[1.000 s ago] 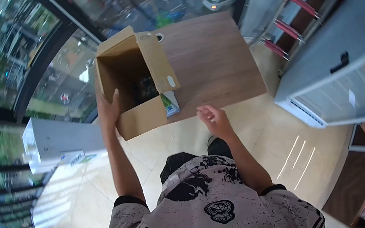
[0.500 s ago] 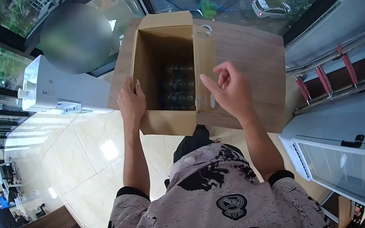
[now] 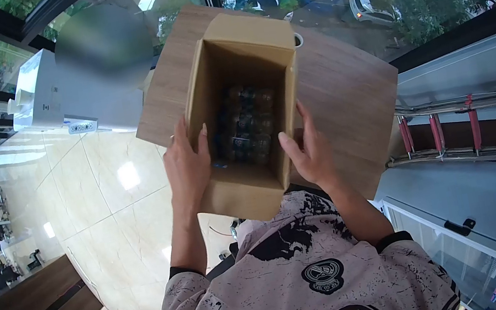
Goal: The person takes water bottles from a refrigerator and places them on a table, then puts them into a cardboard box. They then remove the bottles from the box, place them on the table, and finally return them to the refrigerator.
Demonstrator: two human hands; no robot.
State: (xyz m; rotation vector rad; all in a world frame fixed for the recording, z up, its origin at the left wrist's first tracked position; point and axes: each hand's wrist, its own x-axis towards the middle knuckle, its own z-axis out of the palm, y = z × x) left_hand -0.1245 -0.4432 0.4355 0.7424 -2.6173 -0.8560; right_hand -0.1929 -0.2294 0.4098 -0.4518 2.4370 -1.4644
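Observation:
An open cardboard box (image 3: 273, 51) sits at the near side of the wooden table, its near end close to my body. Deep inside it lie several clear plastic bottles (image 3: 247, 125), dim in the shadow. My left hand (image 3: 188, 165) grips the box's left wall, thumb at the rim and fingers along the outside. On the opposite wall, my right hand (image 3: 313, 153) holds the box with its thumb at the rim and fingers outside. The far flap (image 3: 245, 28) and the near flap (image 3: 246, 202) are folded outward.
The wooden table (image 3: 346, 111) stands by large windows. A round cup-like object (image 3: 298, 40) is partly hidden behind the box. At the right, a red-runged ladder (image 3: 436, 131) lies by a white glass-fronted cabinet (image 3: 464, 250). A white appliance (image 3: 85, 94) stands left.
My right hand, apart from the box before, has come onto its right wall. That side's flap no longer stands out. The box sits lower in view, closer to my body.

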